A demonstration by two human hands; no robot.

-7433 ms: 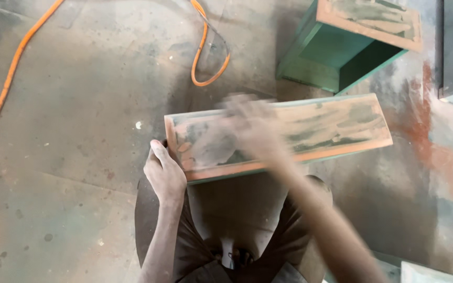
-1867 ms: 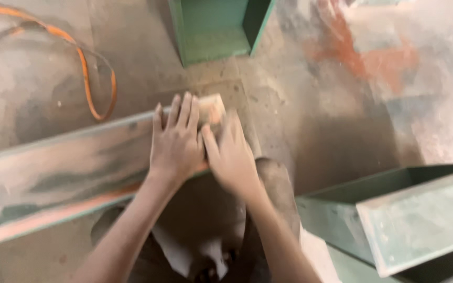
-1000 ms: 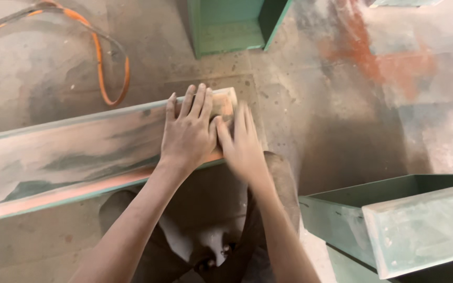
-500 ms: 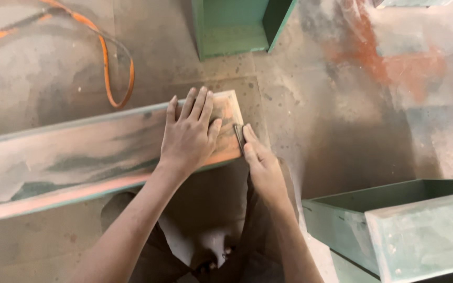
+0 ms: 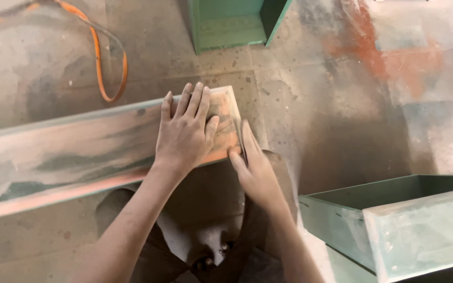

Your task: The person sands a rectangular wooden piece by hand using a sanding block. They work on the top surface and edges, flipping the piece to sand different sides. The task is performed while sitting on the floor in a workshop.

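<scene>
Dusty concrete floor (image 5: 342, 136), stained orange-red at upper right, forms the ground of the scene, seen from above by a seated or crouching person. Across the person's lap lies a long flat panel (image 5: 79, 157), its green paint worn through to orange and pale streaks, running from the left edge of view to the middle. The left hand (image 5: 187, 133) lies flat on the panel's right end, fingers spread and pressing down; whether an abrasive sheet sits beneath the palm cannot be told. The right hand (image 5: 255, 167), a second ago flat beside the left on the panel face, has slid off to the end edge and now rests open against the panel's right end, thumb at the near corner. Judged from this shift, work on the face has paused and the end is being braced or felt. An orange cable (image 5: 114, 68) loops on the floor beyond the panel. A green open box (image 5: 232, 23) stands at the top of view; further green boxes (image 5: 394, 225) are stacked at lower right, well apart from both hands.
</scene>
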